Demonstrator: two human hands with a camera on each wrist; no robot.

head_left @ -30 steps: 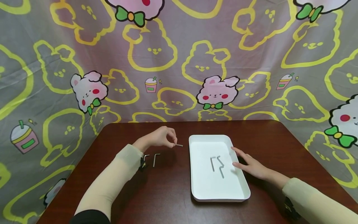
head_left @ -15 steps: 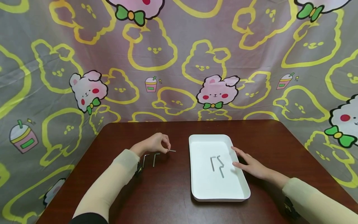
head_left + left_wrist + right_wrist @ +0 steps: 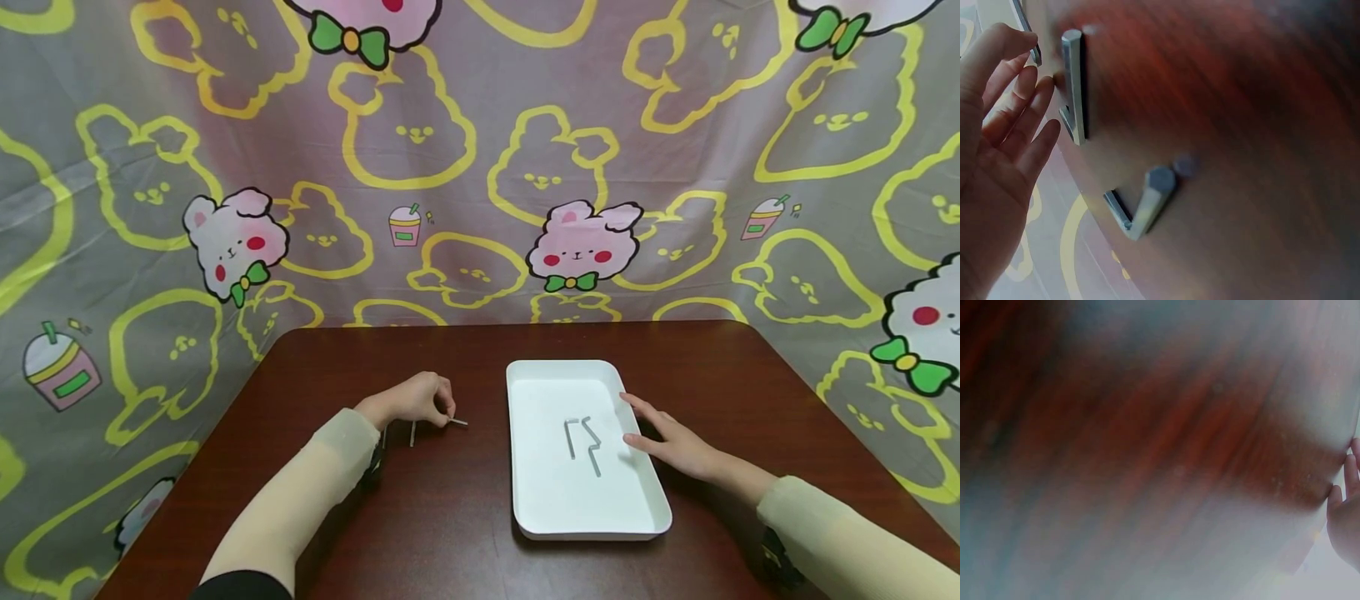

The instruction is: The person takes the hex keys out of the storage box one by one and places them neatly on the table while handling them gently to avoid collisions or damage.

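In the head view my left hand (image 3: pixel 411 400) pinches a hex key (image 3: pixel 458 422) between thumb and fingertips, low over the table left of the white tray. The left wrist view shows part of that hex key (image 3: pixel 1026 28) at the thumb. Two more hex keys lie on the table under this hand, one upright in the picture (image 3: pixel 1074 81) and one nearer the camera (image 3: pixel 1147 206); the hand and wrist partly hide them in the head view. My right hand (image 3: pixel 678 446) rests its extended fingers on the right rim of the white tray (image 3: pixel 547 508).
Inside the tray lie a bent hex key (image 3: pixel 570 442) and, beside it, a zigzag shape (image 3: pixel 594 454) that looks like two hex keys touching. The brown table (image 3: pixel 435 517) ends at a patterned cloth (image 3: pixel 480 192) behind it.
My left hand has moved left and down toward the near side, carrying the hex key away from the tray. The right hand and the tray have stayed put.
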